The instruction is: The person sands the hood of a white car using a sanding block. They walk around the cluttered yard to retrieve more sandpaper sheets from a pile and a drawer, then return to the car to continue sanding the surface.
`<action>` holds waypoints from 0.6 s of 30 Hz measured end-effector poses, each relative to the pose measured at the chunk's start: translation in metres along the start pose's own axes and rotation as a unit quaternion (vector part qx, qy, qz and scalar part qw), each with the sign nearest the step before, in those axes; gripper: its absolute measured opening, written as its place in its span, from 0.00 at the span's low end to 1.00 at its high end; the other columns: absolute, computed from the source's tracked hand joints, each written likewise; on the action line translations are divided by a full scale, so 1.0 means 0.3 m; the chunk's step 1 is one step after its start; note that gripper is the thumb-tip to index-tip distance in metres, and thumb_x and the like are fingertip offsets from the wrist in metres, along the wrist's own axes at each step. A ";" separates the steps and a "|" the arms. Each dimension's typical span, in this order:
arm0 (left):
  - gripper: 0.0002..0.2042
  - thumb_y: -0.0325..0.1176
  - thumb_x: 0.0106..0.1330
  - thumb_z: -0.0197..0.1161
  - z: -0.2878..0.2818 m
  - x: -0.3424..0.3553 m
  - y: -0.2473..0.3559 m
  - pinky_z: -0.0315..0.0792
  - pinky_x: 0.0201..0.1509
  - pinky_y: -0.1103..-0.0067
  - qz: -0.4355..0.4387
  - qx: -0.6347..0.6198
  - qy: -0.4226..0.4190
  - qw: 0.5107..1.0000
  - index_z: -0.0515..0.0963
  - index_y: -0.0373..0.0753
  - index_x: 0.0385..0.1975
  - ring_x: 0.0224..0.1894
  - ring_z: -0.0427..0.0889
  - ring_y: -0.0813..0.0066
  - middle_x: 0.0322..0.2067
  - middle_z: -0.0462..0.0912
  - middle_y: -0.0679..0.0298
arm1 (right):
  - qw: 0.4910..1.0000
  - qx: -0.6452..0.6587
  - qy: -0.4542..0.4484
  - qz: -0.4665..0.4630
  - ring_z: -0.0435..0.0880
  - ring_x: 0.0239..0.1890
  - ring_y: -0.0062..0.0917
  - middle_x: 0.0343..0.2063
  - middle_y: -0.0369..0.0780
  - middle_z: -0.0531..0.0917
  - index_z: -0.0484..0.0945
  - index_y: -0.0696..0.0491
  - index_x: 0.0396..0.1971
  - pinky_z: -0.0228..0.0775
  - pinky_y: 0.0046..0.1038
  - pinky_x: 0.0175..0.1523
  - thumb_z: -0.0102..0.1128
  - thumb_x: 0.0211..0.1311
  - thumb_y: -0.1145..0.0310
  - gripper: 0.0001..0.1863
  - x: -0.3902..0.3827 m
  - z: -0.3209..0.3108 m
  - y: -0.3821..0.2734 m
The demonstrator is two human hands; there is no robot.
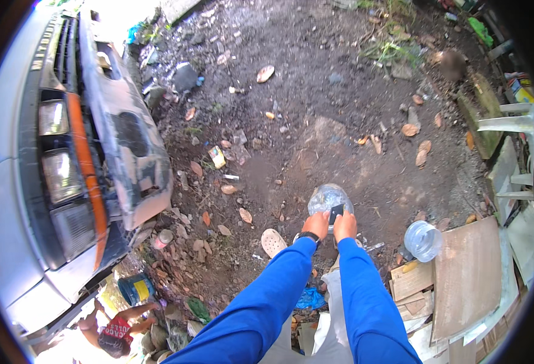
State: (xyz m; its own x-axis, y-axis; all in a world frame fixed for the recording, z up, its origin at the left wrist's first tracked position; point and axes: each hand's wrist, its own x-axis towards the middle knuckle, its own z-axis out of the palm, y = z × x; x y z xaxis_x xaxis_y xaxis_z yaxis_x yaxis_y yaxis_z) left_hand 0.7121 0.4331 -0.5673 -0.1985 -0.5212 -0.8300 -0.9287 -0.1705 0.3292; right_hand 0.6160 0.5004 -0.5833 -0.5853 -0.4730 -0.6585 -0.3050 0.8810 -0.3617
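Holding, two-handed: clear container [327, 195], low over bare soil [303, 158], ahead of the body. Left hand [317, 224] curled on its near left edge, grip narrow. Right hand [345, 225] just beside, fingers bent at a small dark object [337, 211]; cannot tell whether pinched or merely touched. Clear tub [423, 241] on its side, to the right, beside cardboard [468, 276]. Pale clog [273, 242] near the left wrist. Vehicle front [67, 164] at far left, well apart.

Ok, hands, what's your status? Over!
Left hand, right hand at near side of clear plastic container. Small black object between them. Second clear container off right, seemingly not in the way.
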 end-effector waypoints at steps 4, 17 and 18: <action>0.14 0.39 0.73 0.54 -0.106 -0.285 0.050 0.74 0.56 0.59 0.087 -0.120 0.105 0.983 0.81 0.36 0.45 0.50 0.82 0.45 0.44 0.83 0.42 | 1.000 0.010 -0.004 0.006 0.81 0.51 0.49 0.46 0.54 0.81 0.79 0.60 0.49 0.74 0.45 0.55 0.61 0.64 0.62 0.19 -0.186 -0.222 -0.093; 0.17 0.42 0.70 0.59 -0.529 -0.930 0.454 0.77 0.50 0.65 0.279 -0.113 -0.087 0.950 0.78 0.36 0.50 0.47 0.85 0.55 0.45 0.85 0.52 | 0.783 0.492 -0.333 -0.184 0.74 0.65 0.37 0.63 0.52 0.72 0.65 0.62 0.66 0.66 0.35 0.67 0.64 0.67 0.54 0.36 -0.640 -1.095 -0.325; 0.16 0.42 0.70 0.60 -0.545 -0.939 0.484 0.77 0.49 0.67 0.232 -0.231 -0.089 0.941 0.79 0.38 0.49 0.47 0.85 0.58 0.45 0.86 0.54 | 0.724 0.543 -0.391 -0.169 0.72 0.66 0.40 0.65 0.53 0.70 0.64 0.61 0.67 0.65 0.37 0.68 0.65 0.65 0.52 0.39 -0.648 -1.191 -0.329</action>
State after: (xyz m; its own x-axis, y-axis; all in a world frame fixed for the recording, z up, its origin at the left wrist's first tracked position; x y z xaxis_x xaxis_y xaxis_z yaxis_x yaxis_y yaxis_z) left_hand 0.6843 0.4186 -0.2121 -0.6364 -0.4877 -0.5976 -0.5028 -0.3253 0.8009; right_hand 0.4916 0.5092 -0.1837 0.1185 -0.8951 -0.4299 0.6875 0.3864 -0.6148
